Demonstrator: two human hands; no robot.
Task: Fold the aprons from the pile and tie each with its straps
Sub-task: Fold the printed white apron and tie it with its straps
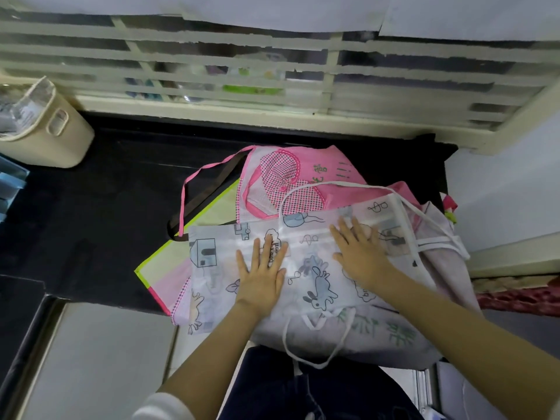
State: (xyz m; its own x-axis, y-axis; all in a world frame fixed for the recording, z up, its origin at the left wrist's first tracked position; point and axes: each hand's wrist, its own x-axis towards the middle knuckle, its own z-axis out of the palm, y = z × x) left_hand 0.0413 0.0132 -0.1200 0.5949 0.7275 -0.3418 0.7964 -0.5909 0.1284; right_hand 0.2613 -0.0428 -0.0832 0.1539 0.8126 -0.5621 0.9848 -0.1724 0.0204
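A thin white apron (315, 268) printed with blue rabbits and houses lies spread on top of the pile, on the black counter (106, 201). My left hand (262, 272) presses flat on its middle, fingers straight and spread. My right hand (360, 250) presses flat on its upper right part. White straps (316, 347) loop off the near edge and another white strap (436, 234) trails to the right. Under it lie a pink checked apron (291, 180) with a pink strap, and a pale one with a yellow-green edge (169, 253).
A cream bin (51, 128) lined with clear plastic stands at the back left. A slatted window (272, 71) runs along the back. A white wall and ledge (515, 256) close off the right. The counter's front edge drops to a pale floor (100, 359) at the left.
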